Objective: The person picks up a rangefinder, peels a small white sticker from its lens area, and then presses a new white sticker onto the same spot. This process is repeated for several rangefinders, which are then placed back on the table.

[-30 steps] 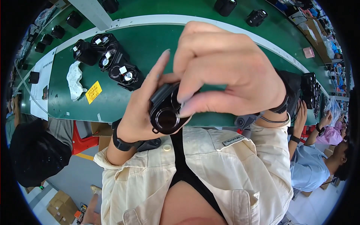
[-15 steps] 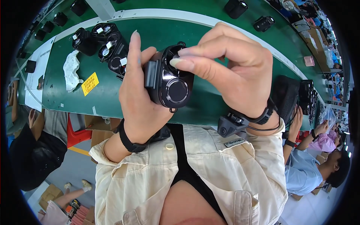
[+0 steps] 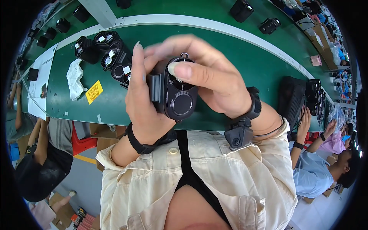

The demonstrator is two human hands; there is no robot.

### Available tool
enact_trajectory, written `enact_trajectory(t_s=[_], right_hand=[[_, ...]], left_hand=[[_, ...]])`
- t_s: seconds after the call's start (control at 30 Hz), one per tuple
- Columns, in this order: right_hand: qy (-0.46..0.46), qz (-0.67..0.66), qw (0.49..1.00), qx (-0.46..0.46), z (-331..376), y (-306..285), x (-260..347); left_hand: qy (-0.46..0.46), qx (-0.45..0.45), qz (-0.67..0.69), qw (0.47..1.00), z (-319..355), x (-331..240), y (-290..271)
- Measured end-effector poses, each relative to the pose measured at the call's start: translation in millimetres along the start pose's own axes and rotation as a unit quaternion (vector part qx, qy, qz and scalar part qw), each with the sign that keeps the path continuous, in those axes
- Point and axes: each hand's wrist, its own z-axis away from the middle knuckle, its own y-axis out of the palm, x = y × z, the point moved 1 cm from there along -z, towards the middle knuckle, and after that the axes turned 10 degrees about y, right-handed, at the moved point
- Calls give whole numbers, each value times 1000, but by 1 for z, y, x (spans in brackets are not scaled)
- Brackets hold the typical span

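Both your hands are on one black device [image 3: 177, 94], lifted close under the camera above the green table [image 3: 237, 57]. Your left hand [image 3: 143, 103] cups its left side and back, fingers pointing up, clenched around the body. Your right hand [image 3: 214, 78] comes in from the right, thumb pressed on the top front near the small metal loop, other fingers curled over the top. The device's long axis runs up-down, round lens face toward you. Neither hand is nearer; both touch it. A cluster of similar black units [image 3: 109, 53] sits on the table off to your left, with a white cloth [image 3: 75, 78] and yellow tag [image 3: 94, 92] beside.
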Motion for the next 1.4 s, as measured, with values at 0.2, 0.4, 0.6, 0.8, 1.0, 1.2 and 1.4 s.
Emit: enact_trajectory(t_s=[0.2,0.4,0.6,0.8,1.0,1.2,1.4], right_hand=[[53,61,987,139,-1,-4,0],[20,45,995,91,2,1,-11],[66,13,990,127,-12,-8,4],[37,96,989,105,-16,13,-9],[52,57,997,29,9,-1,-13],[44,75,995,50,-2,5,-16],[38,30,998,47,-2,7,-13]], left_hand=[[-45,14,23,999,5,-3,-3],[-22,1,-7,1000,5,-1,6],[-22,-18,42,999,-3,10,11],[-25,6,-15,1000,-4,9,-18],[-55,-53,120,990,22,3,17],[-15,-73,39,996,21,7,16],[-56,-42,100,993,7,9,7]])
